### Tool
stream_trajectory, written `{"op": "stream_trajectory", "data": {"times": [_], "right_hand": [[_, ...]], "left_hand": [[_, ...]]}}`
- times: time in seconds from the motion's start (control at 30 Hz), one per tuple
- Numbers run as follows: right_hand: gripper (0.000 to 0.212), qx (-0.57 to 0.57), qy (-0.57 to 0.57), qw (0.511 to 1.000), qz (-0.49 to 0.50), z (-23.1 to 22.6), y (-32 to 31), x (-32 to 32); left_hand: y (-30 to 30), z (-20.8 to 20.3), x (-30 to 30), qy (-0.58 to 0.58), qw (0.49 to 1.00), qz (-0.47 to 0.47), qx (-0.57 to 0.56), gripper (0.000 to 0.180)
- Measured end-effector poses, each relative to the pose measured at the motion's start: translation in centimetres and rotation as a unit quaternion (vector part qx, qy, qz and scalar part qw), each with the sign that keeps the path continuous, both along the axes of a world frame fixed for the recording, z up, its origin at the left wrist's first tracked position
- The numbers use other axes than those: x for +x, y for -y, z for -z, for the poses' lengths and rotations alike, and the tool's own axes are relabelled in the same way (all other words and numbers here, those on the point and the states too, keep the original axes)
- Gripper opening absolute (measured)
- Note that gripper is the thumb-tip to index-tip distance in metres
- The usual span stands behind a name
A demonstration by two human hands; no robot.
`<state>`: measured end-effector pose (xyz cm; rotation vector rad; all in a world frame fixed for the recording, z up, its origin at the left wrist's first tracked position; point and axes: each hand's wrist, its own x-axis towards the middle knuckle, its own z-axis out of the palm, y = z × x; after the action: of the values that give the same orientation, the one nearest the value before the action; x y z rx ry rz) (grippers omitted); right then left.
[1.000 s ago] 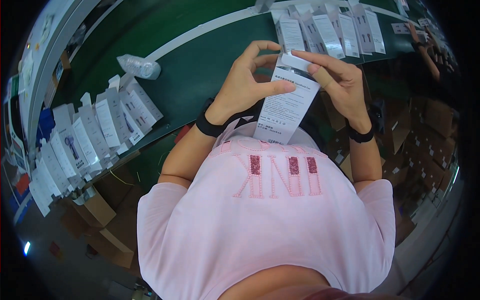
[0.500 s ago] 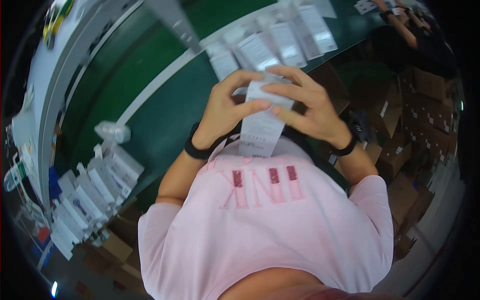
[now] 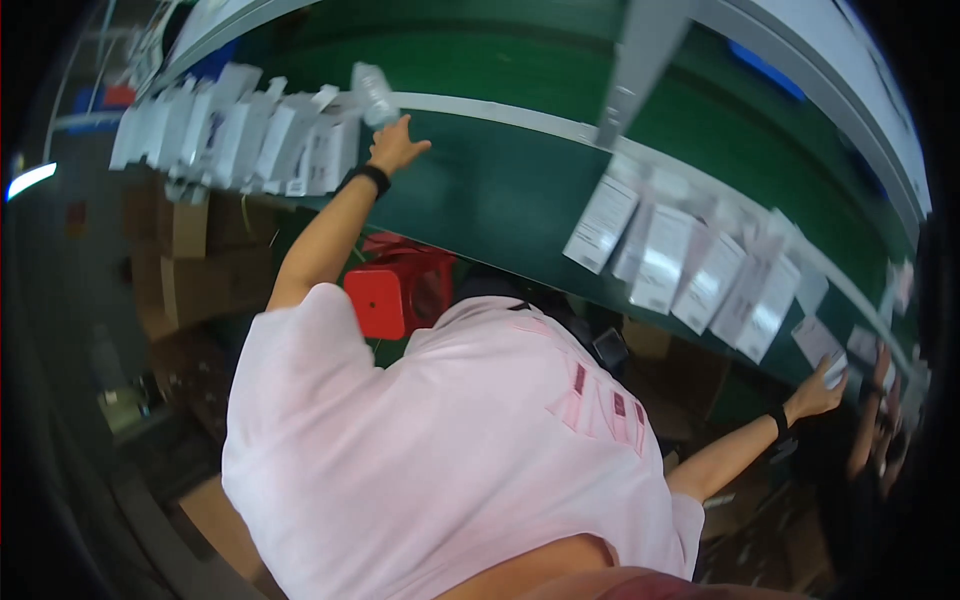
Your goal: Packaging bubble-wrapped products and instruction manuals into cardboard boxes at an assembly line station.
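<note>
My left hand reaches to the far edge of the green bench on the left, fingers apart. Its fingertips are at the lower end of a clear, whitish plastic-wrapped thing; contact I cannot make out. To its left stands a row of white boxes. My right arm stretches far right, where my right hand has its fingers closed on a small white item, blurred. A flat pale card or box lies just beyond that hand. Several white printed boxes lie in a slanted row between my hands, nearer the right.
A red stool stands under the bench on the left. Cardboard boxes are stacked at the left below the bench. A grey metal post rises at the bench's back. Another person's hands are close to my right hand.
My hands have parted from the white printed box that both held before me. The left has gone far left, the right far right. My view and body have turned left.
</note>
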<state>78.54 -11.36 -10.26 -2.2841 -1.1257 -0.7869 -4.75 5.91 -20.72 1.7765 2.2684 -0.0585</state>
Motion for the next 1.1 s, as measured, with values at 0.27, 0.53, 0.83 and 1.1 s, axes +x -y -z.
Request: {"op": "stream_trajectory", "data": {"times": [0.27,0.53,0.83,1.1], "right_hand": [[0.07,-0.085,-0.118,0.989,-0.02,8.7,-3.8,6.4],[0.028,0.321,-0.201,0.9,-0.217,-12.7,-5.2,-17.8],[0.072,0.026,-0.3,0.715,-0.631,-15.6,-9.9,-57.4],[0.03,0.024,-0.129,0.662,-0.738,-18.0,-8.4,-60.5]], "left_hand": [[-8.0,1.4,-12.9,-0.195,0.975,-0.036,0.105,0.052],[-7.6,7.6,-13.2,0.076,0.958,-0.27,0.06,0.07],[8.8,-14.7,1.0,0.686,0.718,0.114,0.035,0.052],[10.3,-17.8,-1.2,0.757,0.618,0.182,-0.115,0.053]]}}
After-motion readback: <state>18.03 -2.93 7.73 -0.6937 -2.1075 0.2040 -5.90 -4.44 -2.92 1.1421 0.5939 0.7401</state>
